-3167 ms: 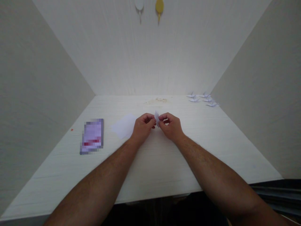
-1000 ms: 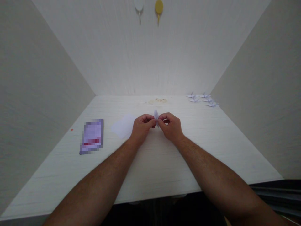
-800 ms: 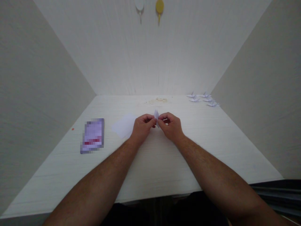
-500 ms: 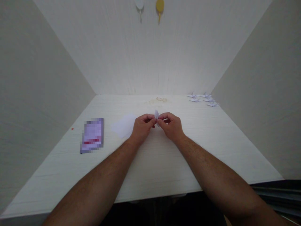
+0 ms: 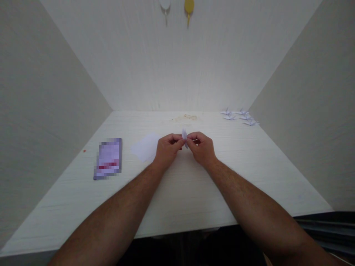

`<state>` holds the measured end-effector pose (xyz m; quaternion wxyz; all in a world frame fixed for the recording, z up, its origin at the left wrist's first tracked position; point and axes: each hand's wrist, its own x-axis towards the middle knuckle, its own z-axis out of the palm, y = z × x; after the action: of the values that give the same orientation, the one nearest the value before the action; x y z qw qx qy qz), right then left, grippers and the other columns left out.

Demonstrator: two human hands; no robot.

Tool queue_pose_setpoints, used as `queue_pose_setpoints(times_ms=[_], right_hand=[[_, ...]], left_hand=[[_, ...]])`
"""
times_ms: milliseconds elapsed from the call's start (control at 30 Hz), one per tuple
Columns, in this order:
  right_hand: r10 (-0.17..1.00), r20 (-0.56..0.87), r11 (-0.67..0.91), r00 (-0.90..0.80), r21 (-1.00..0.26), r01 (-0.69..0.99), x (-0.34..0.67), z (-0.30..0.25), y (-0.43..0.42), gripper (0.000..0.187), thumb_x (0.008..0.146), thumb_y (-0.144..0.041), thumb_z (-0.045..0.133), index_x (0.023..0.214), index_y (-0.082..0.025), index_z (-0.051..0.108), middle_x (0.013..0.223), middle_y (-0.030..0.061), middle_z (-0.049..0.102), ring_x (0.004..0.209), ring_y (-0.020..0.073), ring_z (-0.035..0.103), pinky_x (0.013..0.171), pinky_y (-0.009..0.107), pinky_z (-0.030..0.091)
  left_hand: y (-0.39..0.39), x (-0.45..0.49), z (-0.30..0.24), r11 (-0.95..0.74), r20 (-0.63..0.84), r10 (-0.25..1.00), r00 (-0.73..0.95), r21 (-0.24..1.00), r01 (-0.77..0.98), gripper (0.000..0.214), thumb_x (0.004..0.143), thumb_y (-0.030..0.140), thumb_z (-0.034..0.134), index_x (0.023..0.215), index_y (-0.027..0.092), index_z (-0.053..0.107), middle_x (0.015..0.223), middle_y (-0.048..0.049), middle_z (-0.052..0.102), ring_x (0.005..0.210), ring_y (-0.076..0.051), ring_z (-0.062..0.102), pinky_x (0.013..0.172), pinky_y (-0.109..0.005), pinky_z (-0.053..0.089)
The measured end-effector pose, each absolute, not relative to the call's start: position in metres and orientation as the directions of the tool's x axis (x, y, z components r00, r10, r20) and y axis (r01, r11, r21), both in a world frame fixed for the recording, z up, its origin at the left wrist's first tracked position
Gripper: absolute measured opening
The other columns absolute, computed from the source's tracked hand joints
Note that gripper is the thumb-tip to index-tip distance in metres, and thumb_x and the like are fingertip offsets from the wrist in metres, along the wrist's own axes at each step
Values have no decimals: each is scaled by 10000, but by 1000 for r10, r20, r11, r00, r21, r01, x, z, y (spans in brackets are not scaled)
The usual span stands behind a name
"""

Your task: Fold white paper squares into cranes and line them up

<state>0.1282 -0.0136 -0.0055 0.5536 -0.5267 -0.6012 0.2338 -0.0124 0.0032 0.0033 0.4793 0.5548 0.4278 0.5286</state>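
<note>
A small piece of folded white paper (image 5: 184, 133) stands upright between my two hands, above the middle of the table. My left hand (image 5: 168, 147) pinches it from the left between thumb and fingers. From the other side my right hand (image 5: 203, 147) grips it the same way, thumb tip close to the left thumb. Fingers cover the paper's lower part, so its exact folds cannot be made out. White paper sheets (image 5: 144, 147) lie flat just left of my left hand, partly hidden by it.
Several folded paper cranes (image 5: 240, 116) sit at the back right corner of the white table (image 5: 183, 199). At the left lies a pixelated purple item (image 5: 108, 159), with a tiny red bit (image 5: 84, 150) beyond it. Walls enclose three sides; a yellow hook (image 5: 189, 11) hangs on the back one.
Both hands keep their pinch on the folded paper and have barely moved. The view has shifted very slightly.
</note>
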Motion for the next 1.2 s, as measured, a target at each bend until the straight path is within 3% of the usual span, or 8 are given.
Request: queue_pose_setpoints(times_ms=[400,533,833,1033,1200], right_hand=[[822,557,441,116,-753,488,128,-5,-11,60,802,-210,634,749,-210,665,782,18,697,723,141,641,704,295,548],[813,571,450,116,-742,497,129,-7,-10,71,813,-228,627,756,-212,666,788,22,691,727,143,637,706,297,543],[832,533,415,154,-782,465,128,-5,-11,64,794,-237,642,749,-205,674,781,25,700,716,144,639,703,300,537],[865,458,354,204,-846,399,127,-5,-12,63,762,-251,657,750,-197,687,768,25,714,699,146,645,700,300,524],[919,307,246,246,-936,251,127,-3,-11,93,723,-285,678,731,-192,685,694,11,701,622,142,620,623,286,495]], left_hand=[[2,-10,6,-170,169,985,19,982,87,60,702,220,703,708,161,712,601,13,659,531,-94,561,541,-221,467],[3,-10,4,-202,203,979,-5,974,102,63,696,225,720,716,165,722,687,1,702,564,-89,569,580,-223,480],[6,-10,-1,-210,212,977,-17,973,99,91,689,252,740,732,173,725,793,-23,733,635,-112,605,618,-241,493],[3,-12,5,-147,147,989,2,984,103,124,689,275,746,720,161,710,648,8,672,553,-93,549,563,-224,441],[7,-14,0,-133,131,991,38,989,57,188,685,335,761,714,158,706,570,17,625,529,-95,530,539,-220,409]])
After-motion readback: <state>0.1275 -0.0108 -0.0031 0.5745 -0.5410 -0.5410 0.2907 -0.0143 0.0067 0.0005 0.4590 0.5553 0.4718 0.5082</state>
